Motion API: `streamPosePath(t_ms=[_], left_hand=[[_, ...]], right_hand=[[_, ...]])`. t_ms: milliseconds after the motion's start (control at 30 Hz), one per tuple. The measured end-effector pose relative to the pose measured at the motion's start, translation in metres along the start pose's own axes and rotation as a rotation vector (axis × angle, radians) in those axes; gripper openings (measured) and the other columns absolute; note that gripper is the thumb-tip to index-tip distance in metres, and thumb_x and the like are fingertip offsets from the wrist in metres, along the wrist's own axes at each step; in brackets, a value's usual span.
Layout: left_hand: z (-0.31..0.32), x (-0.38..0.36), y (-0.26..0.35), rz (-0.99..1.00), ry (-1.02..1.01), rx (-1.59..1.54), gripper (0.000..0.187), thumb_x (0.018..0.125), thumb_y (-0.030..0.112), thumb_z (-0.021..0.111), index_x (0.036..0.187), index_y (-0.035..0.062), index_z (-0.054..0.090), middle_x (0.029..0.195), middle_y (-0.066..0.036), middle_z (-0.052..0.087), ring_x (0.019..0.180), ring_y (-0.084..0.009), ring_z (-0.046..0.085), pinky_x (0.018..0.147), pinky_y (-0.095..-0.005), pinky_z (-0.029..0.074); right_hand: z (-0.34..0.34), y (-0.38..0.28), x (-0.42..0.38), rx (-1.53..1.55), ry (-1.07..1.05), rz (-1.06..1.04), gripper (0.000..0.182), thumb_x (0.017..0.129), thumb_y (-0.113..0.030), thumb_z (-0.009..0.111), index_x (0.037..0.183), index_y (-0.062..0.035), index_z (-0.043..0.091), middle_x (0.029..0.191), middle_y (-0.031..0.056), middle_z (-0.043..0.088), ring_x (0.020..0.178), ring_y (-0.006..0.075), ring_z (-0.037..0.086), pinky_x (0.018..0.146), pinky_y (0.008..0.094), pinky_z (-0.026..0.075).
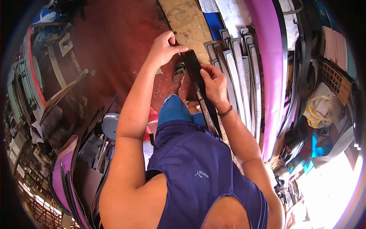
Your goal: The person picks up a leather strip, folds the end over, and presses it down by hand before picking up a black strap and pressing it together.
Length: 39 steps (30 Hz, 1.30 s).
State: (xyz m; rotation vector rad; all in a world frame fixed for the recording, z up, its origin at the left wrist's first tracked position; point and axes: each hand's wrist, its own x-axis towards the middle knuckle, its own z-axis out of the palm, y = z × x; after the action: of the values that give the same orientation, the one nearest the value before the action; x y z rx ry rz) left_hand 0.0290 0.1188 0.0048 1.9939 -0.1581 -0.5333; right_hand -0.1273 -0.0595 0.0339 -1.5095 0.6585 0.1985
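A long black strip [195, 72] lies along the left edge of a worn wooden bench [187, 21], running towards my body. My left hand [164, 49] is at its far end, fingers curled and thumb stretched across to the strip's corner. What lies under those fingers is partly hidden. On the strip's right side, my right hand [215, 84] pinches the edge between thumb and bent fingers. Several long grey and dark strips [238, 68] with rounded ends are stacked on the bench just right of that hand.
A long purple sheet [267, 76] runs along the bench's right side, by dark strips. White printed sheets [234, 15] lie at the far end. Left are a reddish floor [110, 42] and a round grey object [109, 126] beside bent sheets. A brown crate [335, 80] stands far right.
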Motion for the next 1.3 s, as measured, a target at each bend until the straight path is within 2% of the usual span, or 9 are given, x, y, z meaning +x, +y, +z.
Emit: streamPosePath(t_ms=[100,300,400,1300], left_hand=[[-0.0017,-0.001,0.0022,-0.03,-0.03,0.026,0.054,0.072,0.024,0.092,0.076,0.0099,0.04,0.072,0.0,0.04,0.07,-0.0127,0.037,0.059,-0.0315,0.036],[-0.0017,-0.0002,-0.0001,-0.005,-0.024,0.04,0.055,0.071,0.025,0.092,0.076,0.0096,0.04,0.071,0.0,0.04,0.069,-0.0132,0.037,0.059,-0.0318,0.037],[-0.0009,-0.0002,0.0002,0.013,0.003,0.03,0.054,0.068,0.02,0.094,0.074,0.007,0.041,0.069,-0.002,0.045,0.066,-0.0142,0.041,0.057,-0.0336,0.04],[-0.0022,-0.0013,0.0082,-0.003,-0.002,0.06,0.054,0.069,0.018,0.093,0.074,0.0075,0.041,0.068,-0.002,0.045,0.065,-0.0132,0.041,0.056,-0.033,0.04]], right_hand=[[0.0006,0.0002,0.0001,-0.003,0.001,-0.011,0.023,0.099,-0.009,0.066,0.118,0.0043,0.068,0.1,0.0049,0.072,0.088,0.0082,0.064,0.08,0.0235,0.052],[0.0004,-0.0022,0.0003,-0.008,-0.004,0.011,0.022,0.1,-0.008,0.065,0.118,0.0043,0.068,0.1,0.0048,0.072,0.088,0.0079,0.065,0.079,0.0233,0.052],[0.0004,-0.0021,0.0007,-0.009,0.008,0.013,0.024,0.098,-0.01,0.067,0.117,0.0047,0.068,0.098,0.0076,0.073,0.087,0.0106,0.067,0.078,0.0256,0.053],[-0.0001,0.0028,0.0028,-0.094,0.025,-0.017,0.024,0.096,-0.011,0.066,0.115,0.0029,0.07,0.096,0.0099,0.075,0.086,0.0129,0.069,0.078,0.028,0.054]])
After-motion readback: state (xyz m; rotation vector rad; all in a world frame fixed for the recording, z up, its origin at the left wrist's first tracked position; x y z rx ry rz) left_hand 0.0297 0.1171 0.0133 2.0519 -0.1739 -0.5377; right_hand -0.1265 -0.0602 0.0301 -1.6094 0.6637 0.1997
